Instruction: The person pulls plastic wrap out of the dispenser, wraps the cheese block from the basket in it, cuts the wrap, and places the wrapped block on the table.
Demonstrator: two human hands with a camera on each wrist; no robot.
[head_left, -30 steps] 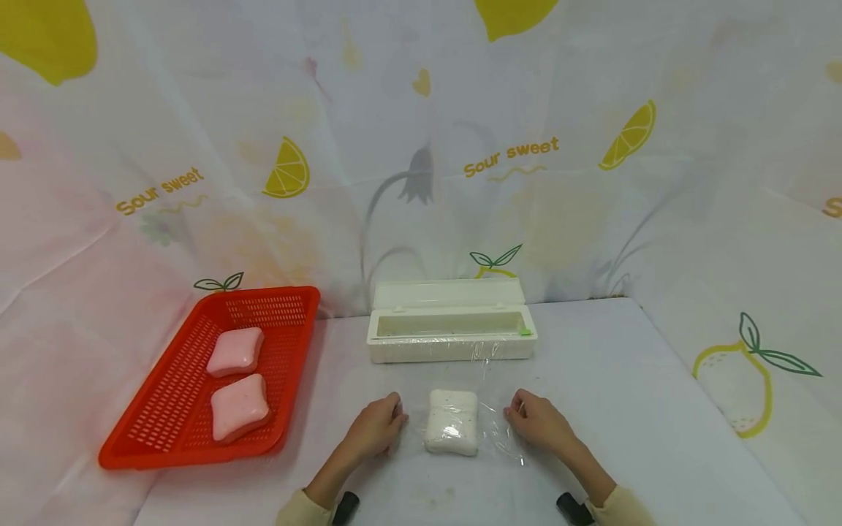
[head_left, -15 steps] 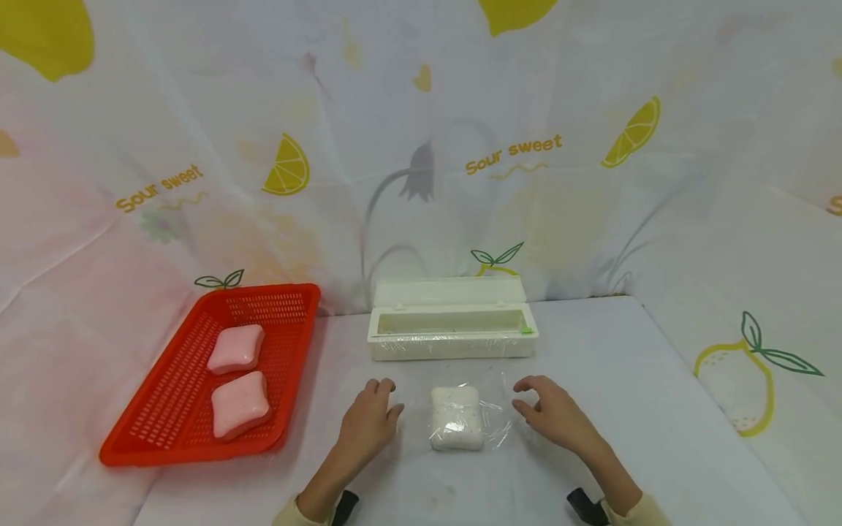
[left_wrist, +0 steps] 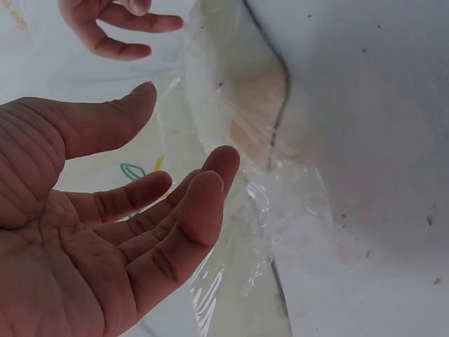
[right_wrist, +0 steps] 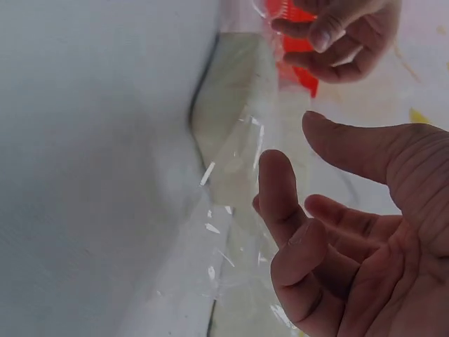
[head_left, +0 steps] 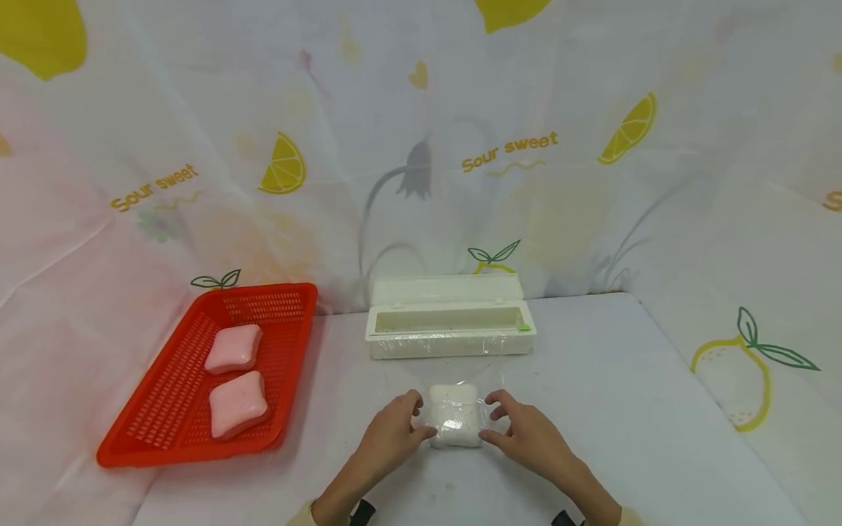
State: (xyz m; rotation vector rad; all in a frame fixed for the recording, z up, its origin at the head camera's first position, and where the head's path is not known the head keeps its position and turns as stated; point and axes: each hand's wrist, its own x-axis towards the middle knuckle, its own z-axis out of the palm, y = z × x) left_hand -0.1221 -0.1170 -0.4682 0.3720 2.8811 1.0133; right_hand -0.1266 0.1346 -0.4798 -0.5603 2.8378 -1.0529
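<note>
A white soap-like block (head_left: 455, 416) with rounded corners lies on the table, clear plastic film (left_wrist: 302, 203) wrapped over it and spreading out around it. At its left side is my left hand (head_left: 395, 431), the thumb tip close to the block's lower left corner. My right hand (head_left: 526, 435) is at the opposite side, thumb near the lower right corner. In both wrist views the fingers are bent loosely with a gap between thumb and fingers, and neither hand grips anything. Whether the thumbs touch the film cannot be told.
Behind the block stands a long white film-dispenser box (head_left: 450, 345), its lid (head_left: 447, 289) raised and a small green piece (head_left: 524, 328) at its right end. A red plastic basket (head_left: 289, 372) at left holds two pink soap-like blocks (head_left: 238, 405). A printed cloth backdrop rises behind.
Both hands let go of the film's sides and lifted away, fingers opening. Then they moved inward to the white block's two sides. The film's right side now lies closer to the block.
</note>
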